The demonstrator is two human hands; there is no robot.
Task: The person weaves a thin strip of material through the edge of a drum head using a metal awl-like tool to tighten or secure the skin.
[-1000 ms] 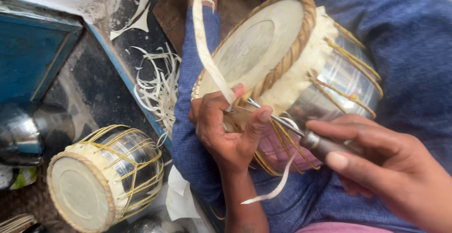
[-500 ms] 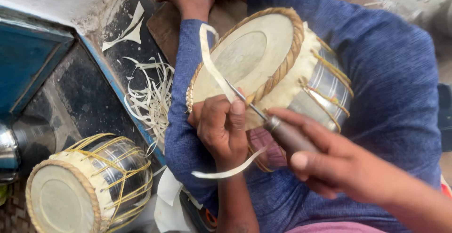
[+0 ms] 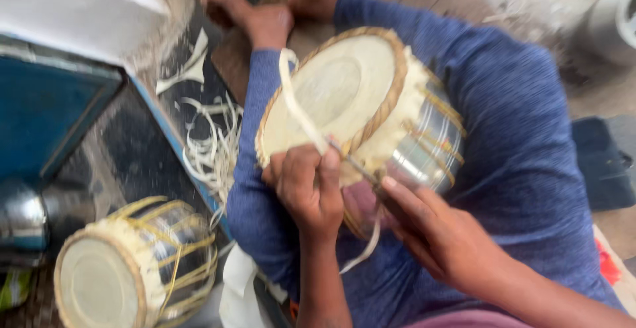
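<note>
A small drum (image 3: pixel 361 112) with a pale skin head, braided rim and shiny metal body rests on my lap between blue-trousered legs. My left hand (image 3: pixel 308 189) pinches a pale leather strip (image 3: pixel 298 109) that loops up over the drum head. My right hand (image 3: pixel 440 235) grips a thin metal tool (image 3: pixel 354 162) whose tip meets the strip at the drum's near rim. The loose end of the strip (image 3: pixel 364 248) hangs below the hands.
A second, similar drum (image 3: pixel 132 268) lies at lower left. Pale strip shavings (image 3: pixel 212 142) litter the dark floor beside a blue box (image 3: pixel 53 116). A shiny metal shell (image 3: pixel 26 222) sits at far left. A dark object (image 3: pixel 603 162) lies at right.
The view has shifted down, so my feet now show at the top. My right hand has slid in closer to the drum rim. The left hand keeps its hold on the strip.
</note>
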